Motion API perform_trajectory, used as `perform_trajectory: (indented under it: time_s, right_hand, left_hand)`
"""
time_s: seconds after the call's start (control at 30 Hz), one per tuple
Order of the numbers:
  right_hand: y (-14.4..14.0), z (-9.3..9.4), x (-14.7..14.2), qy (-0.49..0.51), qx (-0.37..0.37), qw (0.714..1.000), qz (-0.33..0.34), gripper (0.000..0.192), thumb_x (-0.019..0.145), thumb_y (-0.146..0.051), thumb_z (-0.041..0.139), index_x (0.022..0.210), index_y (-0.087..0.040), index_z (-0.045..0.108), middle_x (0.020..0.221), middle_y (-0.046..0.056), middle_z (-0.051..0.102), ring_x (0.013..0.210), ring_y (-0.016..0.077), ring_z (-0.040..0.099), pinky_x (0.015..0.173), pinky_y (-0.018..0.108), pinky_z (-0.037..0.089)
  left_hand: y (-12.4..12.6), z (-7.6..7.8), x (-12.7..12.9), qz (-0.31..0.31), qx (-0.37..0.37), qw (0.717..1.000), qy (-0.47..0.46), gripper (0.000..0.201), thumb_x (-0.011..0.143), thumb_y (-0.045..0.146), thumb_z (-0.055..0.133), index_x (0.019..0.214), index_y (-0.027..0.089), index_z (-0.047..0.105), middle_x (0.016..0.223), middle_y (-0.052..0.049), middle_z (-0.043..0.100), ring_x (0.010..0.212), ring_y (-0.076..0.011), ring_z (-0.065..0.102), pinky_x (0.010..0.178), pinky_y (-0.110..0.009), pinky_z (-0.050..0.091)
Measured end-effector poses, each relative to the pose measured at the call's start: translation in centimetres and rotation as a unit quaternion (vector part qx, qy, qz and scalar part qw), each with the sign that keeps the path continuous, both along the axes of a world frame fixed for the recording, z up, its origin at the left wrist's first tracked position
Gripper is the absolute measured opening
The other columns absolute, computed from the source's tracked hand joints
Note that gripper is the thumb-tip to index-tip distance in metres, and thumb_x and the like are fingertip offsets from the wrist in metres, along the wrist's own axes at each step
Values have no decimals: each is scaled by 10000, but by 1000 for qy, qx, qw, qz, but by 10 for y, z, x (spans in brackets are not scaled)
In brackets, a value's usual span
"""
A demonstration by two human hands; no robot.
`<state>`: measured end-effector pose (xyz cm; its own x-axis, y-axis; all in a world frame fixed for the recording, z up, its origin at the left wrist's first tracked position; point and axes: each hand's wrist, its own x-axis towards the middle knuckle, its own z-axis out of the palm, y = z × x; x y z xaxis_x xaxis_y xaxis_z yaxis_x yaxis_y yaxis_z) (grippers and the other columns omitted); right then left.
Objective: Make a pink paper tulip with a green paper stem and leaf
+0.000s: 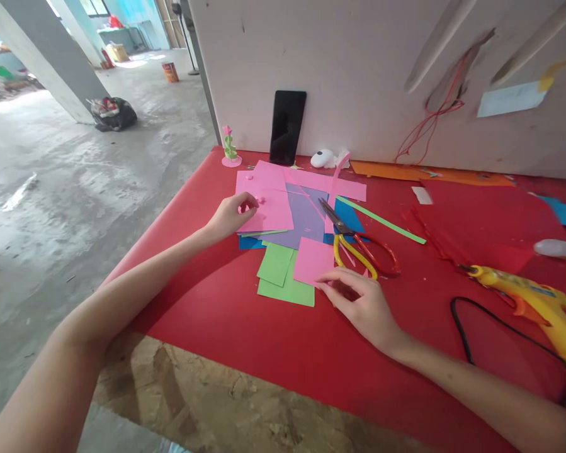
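pinching the pink square (313, 260) by its near right corner with the right hand (370, 307), in a narrow grip, partly over the green sheet (292, 297) on the red worktop (207, 302), near the scissors (341, 226). curling the left hand (230, 216) over the pink sheet (276, 212), beside a small pink piece (260, 200); cannot tell if gripping anything.

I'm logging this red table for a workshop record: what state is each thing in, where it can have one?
Pink square: flat, a corner at the right hand's fingertips
Left hand: fingers curled; any grip unclear
Scissors: lying down, handles spread
Green papers: flat, overlapping
Phone: propped upright, screen dark
Paper flower: standing upright
Glue gun: lying down; heat can't be told
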<state>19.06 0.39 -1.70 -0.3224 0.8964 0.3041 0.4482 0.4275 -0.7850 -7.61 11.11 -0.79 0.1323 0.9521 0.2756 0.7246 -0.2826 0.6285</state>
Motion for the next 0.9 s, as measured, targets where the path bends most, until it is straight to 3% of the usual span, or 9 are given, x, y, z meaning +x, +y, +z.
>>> perform_trajectory:
  time_s: [0.13, 0.27, 0.4, 0.5, 0.6, 0.7, 0.9]
  right_hand:
    - [-2, -1, 0, -22, 32, 999, 11, 114, 817, -182, 550, 761, -190, 649, 684, 1, 669, 536, 97, 571, 453, 201, 451]
    - [4, 7, 8, -65, 87, 994, -9, 130, 844, -195, 521, 797, -199, 642, 740, 10, 674, 588, 102, 585, 510, 216, 472]
    - [29, 11, 24, -132, 138, 979, -70, 143, 863, -252, 506, 865, -201, 639, 892, 71, 674, 847, 199, 618, 707, 331, 511]
    - [50, 0, 36, -190, 149, 966, -90, 218, 851, -302, 521, 1003, -180, 619, 1050, 138, 630, 979, 286, 573, 792, 452, 495]
    - [60, -15, 45, -227, 151, 958, -87, 289, 874, -322, 501, 1104, -166, 581, 1127, 155, 580, 1038, 284, 546, 863, 495, 474]
    - [61, -24, 48, -239, 154, 955, -82, 304, 903, -328, 491, 1156, -168, 544, 1182, 115, 546, 1103, 238, 521, 922, 474, 460]
    - [57, -27, 45, -219, 149, 960, -88, 249, 936, -229, 424, 1144, -167, 546, 1233, 105, 509, 1124, 215, 517, 916, 425, 483]
  left_hand:
    - [-13, 5, 14, -66, -24, 997, 20, 93, 748, 150, 505, 747, 176, 594, 723, 1, 633, 613, -91, 509, 582, -226, 437]
    - [-28, 8, 27, -150, -12, 988, 42, 142, 783, 128, 487, 797, 164, 624, 770, -22, 652, 678, -109, 564, 632, -241, 487]
    - [-40, 7, 44, -245, 33, 966, 74, 225, 828, 113, 465, 904, 176, 667, 1072, -92, 647, 1015, -198, 580, 877, -371, 508]
    - [-43, 1, 64, -291, 63, 950, 92, 243, 849, 114, 458, 962, 167, 666, 1302, -128, 542, 1147, -247, 519, 911, -425, 508]
    - [-40, -6, 85, -307, 86, 943, 97, 283, 848, 89, 441, 1059, 126, 626, 1365, -155, 491, 1173, -257, 499, 933, -438, 509]
    - [-34, -12, 97, -316, 103, 938, 96, 316, 829, 70, 458, 1117, 100, 585, 1307, -149, 552, 1130, -245, 528, 950, -427, 511]
    - [-19, -11, 85, -293, 155, 940, 80, 318, 835, 37, 392, 1089, 98, 574, 1168, -131, 628, 1096, -215, 567, 941, -378, 518]
